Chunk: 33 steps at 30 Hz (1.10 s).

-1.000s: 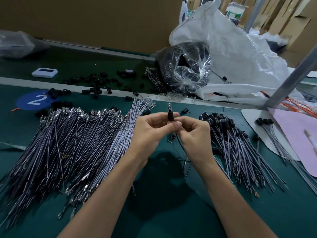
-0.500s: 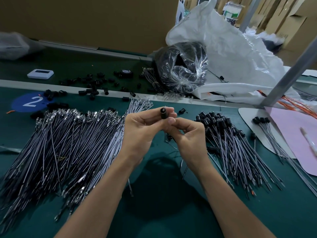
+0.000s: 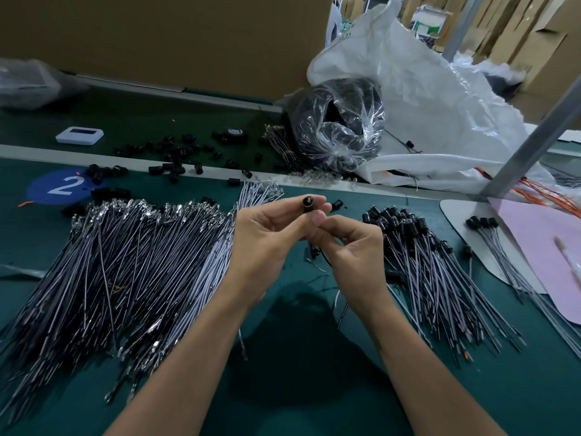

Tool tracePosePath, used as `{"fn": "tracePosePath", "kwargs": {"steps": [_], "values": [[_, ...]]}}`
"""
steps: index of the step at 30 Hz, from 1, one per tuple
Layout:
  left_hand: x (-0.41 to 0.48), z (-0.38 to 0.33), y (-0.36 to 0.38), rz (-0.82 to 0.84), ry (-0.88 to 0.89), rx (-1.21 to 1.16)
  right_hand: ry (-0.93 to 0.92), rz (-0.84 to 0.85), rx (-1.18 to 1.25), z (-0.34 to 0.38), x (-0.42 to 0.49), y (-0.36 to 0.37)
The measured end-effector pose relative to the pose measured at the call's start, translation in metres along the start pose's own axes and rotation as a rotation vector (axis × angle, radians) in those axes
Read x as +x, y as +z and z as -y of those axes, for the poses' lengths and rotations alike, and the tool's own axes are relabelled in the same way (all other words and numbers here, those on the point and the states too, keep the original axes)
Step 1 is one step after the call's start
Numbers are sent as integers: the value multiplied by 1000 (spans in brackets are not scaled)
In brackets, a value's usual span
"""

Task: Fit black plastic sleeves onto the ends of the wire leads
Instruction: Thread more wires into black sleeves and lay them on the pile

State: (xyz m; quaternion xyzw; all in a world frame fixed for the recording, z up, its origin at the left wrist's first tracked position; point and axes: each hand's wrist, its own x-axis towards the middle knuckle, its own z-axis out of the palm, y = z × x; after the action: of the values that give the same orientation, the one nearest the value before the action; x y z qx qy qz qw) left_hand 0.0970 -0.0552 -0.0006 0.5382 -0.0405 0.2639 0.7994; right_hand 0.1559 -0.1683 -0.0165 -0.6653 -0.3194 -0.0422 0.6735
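We see left hand [image 3: 267, 243] pinching a glossy tubular black sleeve [image 3: 307, 205]. Just below it, right hand [image 3: 352, 256] grips the wire lead [image 3: 324, 260], mostly hidden by fingers.

A green worktop [image 3: 534, 404] filled the lower frame. At the left edge a blue round sticker [image 3: 59, 187] bore a white "2", and above it lay a small white device [image 3: 80, 135]. A crumpled white plastic bag [image 3: 424, 99] was heaped at upper right, beside a slanting metal post [image 3: 534, 146]. A pink sheet [image 3: 540, 247] lay at the right edge, with a pen [image 3: 567, 259] on it. A brown cardboard panel [image 3: 173, 36] ran across the top.
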Motion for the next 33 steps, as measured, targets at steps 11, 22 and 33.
{"fn": "tracePosePath", "kwargs": {"steps": [11, 22, 33], "values": [[1, 8, 1, -60, -27, 15, 11, -32, -73, -1, 2, -1], [-1, 11, 2, -138, -82, 48, 18, 0, -130, 3, -2, 1], [-2, 10, 3, -97, -56, 79, 8, -2, -146, 1, 0, -3]]}}
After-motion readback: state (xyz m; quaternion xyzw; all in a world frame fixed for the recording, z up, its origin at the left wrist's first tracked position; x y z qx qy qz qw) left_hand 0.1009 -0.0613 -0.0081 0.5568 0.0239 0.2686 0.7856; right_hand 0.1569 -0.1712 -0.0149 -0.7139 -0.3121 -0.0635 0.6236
